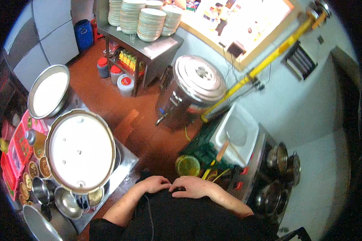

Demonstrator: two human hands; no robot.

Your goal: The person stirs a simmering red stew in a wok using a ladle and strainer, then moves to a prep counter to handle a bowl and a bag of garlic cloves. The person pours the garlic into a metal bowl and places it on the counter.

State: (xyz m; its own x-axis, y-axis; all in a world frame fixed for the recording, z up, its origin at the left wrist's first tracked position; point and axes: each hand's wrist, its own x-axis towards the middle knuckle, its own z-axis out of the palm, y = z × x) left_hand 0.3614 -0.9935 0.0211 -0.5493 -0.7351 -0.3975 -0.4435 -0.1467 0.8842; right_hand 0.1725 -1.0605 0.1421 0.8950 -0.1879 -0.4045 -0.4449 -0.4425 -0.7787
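Note:
Both hands rest low in the view, against the front of the black garment. My left hand has loosely curled fingers, its tips close to those of my right hand, whose thumb and fingers are apart. Neither shows an object in it, though the fingertips are partly hidden. Left of them, a large round lid with several small fittings lies on a steel table. Just beyond my right hand, a round container with greenish contents stands low down.
Small bowls and pink baskets crowd the left. Ahead stands a big lidded steel drum with a tap. At right are a white basin, a yellow pipe and metal pans. Stacked bowls stand farther off.

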